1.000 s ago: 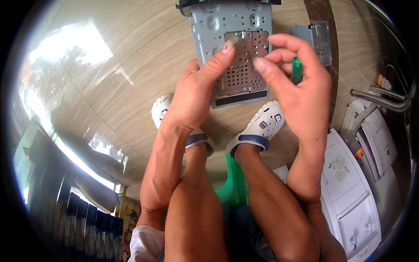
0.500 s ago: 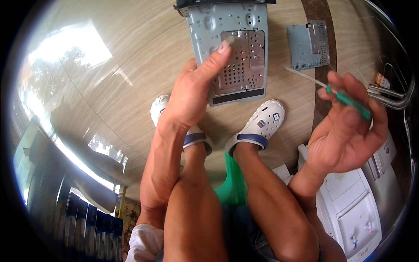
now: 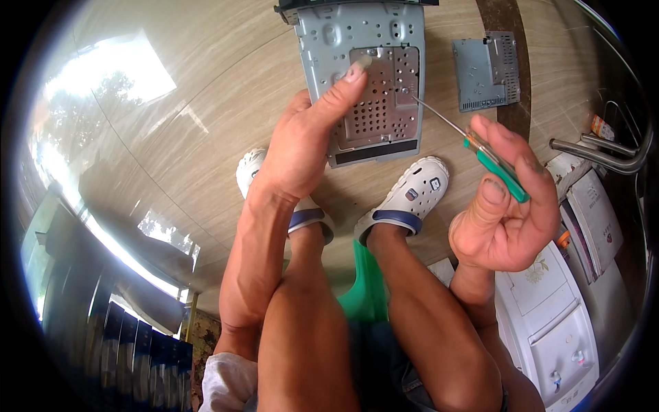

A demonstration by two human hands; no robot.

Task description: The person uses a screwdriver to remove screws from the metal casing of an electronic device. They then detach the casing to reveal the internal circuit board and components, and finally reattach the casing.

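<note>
A grey metal chassis (image 3: 319, 51) with a black front edge lies on the floor ahead of me. A brownish perforated plate (image 3: 377, 113) with screws is set in its top. My left hand (image 3: 302, 137) grips the chassis by its left side, thumb laid on the plate, the other fingers mostly hidden. In my right hand (image 3: 511, 206) is a screwdriver (image 3: 501, 175) with a green handle, held between thumb and fingers. Its thin shaft points up and left, and the tip is at the plate's right part, close to a screw; whether they touch I cannot tell.
A smaller grey metal panel (image 3: 473, 72) lies on the tiled floor to the right. My feet in white clogs (image 3: 415, 189) stand just short of the chassis. A white appliance (image 3: 549, 309) and bent metal tubes (image 3: 590, 154) are on the right; a green stool (image 3: 367, 288) is beneath me.
My right hand has moved left with the screwdriver, bringing its tip from beside the chassis onto the plate area. The chassis has shifted very slightly right; my left hand keeps its grip.
</note>
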